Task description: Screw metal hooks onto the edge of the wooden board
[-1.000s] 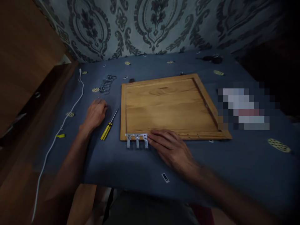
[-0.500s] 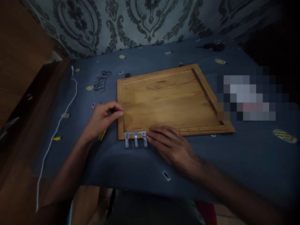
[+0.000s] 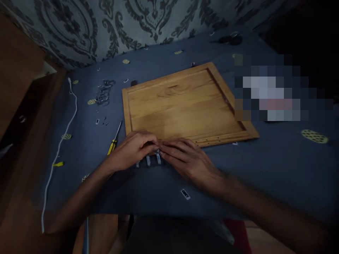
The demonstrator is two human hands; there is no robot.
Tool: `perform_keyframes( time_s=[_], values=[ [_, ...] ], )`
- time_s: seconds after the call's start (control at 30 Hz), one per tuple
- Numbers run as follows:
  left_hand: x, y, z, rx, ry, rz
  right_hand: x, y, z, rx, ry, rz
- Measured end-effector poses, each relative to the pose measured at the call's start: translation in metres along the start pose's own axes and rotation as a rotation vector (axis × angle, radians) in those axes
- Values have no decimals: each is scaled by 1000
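A framed wooden board [image 3: 182,102] lies on the blue cloth, with small dark holes along its near edge. A metal hook rack [image 3: 148,161] sits at that edge's left end, its hooks pointing toward me. My left hand [image 3: 135,150] is over the rack, thumb and forefinger pinched at the rightmost hook; anything between them is too small to make out. My right hand [image 3: 190,160] lies across the near edge, its fingers together and their tips holding the rack's right end. Both hands' fingertips nearly meet. A yellow-and-black screwdriver [image 3: 114,140] lies left of the board.
Several loose metal hooks [image 3: 103,93] lie at the back left, with tiny screws [image 3: 104,123] nearer. A white cable [image 3: 65,134] runs down the left side. A dark tool [image 3: 230,39] lies at the far right, and a blurred-out patch [image 3: 272,91] covers something right of the board.
My left hand has moved right, from the board's left edge to the hook rack, uncovering the screwdriver and screws. My right hand stays at the rack. The view has shifted slightly.
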State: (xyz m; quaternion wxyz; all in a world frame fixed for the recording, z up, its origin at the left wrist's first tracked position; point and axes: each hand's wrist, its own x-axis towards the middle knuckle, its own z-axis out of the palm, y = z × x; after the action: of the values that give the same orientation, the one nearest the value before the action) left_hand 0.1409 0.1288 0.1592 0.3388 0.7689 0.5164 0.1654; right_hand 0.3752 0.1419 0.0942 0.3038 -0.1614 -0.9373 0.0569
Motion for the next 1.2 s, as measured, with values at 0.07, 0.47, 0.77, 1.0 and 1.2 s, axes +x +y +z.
perform_keyframes(
  time_s=[0.07, 0.47, 0.77, 1.0, 1.2],
  values=[
    [0, -1, 1, 0, -3, 0, 0, 0, 1, -3, -3, 0],
    [3, -1, 4, 39, 8, 26, 1, 0, 0, 9, 15, -1],
    [2, -1, 4, 48, 56, 51, 3, 0, -1, -13, -1, -3],
    [-8, -2, -9, 31, 177, 13, 2, 0, 0, -9, -14, 14],
    [-12, -6, 2, 77, 157, 147, 1, 1, 1, -6, -3, 1]
  ],
)
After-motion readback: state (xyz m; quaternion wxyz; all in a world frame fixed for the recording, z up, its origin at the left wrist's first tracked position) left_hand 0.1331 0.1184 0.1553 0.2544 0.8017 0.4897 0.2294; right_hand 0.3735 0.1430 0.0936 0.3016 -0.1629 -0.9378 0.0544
